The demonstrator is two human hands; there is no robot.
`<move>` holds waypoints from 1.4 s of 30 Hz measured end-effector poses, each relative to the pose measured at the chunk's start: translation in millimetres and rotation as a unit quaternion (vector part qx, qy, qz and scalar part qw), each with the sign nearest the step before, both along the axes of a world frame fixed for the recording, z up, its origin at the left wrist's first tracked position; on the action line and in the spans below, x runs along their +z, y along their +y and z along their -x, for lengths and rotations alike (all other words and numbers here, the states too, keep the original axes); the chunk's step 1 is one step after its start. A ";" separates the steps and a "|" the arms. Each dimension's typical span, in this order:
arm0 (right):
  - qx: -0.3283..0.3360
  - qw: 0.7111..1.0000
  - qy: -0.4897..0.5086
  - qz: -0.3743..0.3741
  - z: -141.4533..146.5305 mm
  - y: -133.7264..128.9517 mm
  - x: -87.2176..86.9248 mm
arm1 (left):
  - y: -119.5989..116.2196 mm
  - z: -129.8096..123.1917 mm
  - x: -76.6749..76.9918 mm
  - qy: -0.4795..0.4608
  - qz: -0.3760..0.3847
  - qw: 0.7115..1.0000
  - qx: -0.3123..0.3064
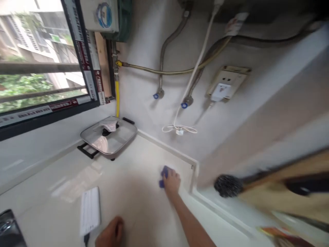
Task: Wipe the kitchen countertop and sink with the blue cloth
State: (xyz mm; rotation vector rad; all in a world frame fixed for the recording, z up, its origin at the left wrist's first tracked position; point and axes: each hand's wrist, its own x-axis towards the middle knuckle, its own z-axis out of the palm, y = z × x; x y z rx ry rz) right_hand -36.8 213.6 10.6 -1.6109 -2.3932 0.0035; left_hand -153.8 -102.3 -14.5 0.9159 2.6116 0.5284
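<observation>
My right hand [171, 181] is pressed on the white countertop [144, 202] near the wall corner, its fingers closed over a blue cloth [165, 171]. Parts of the cloth stick out to the left of the fingers; the rest lies hidden beneath them. At the bottom edge of the view, my left hand [111, 233] is curled into a loose fist resting at the counter, and I see nothing in it. Just left of that hand lies a white power bank [89, 211] with a dark cable plugged into its near end.
An electric pan with a glass lid [110, 135] stands in the back left corner below the window [41, 58]. Hoses, a gas pipe and a plugged socket [228, 82] are on the wall. A dark scrubber [228, 185] hangs at right. A raised lip [167, 147] edges the counter.
</observation>
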 end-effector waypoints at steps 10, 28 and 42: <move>0.113 0.988 0.088 0.059 -119.9 -177.3 -26.5 | 12.9 0.8 38.9 -0.004 0.027 1.000 -0.002; -0.418 0.906 -0.058 0.024 -408.0 -256.9 -11.2 | 16.0 -28.2 37.0 0.009 0.004 0.993 -0.121; -0.053 0.996 0.035 0.065 -174.7 -201.1 -12.9 | 1.1 -52.0 32.7 0.081 -0.041 0.990 -0.106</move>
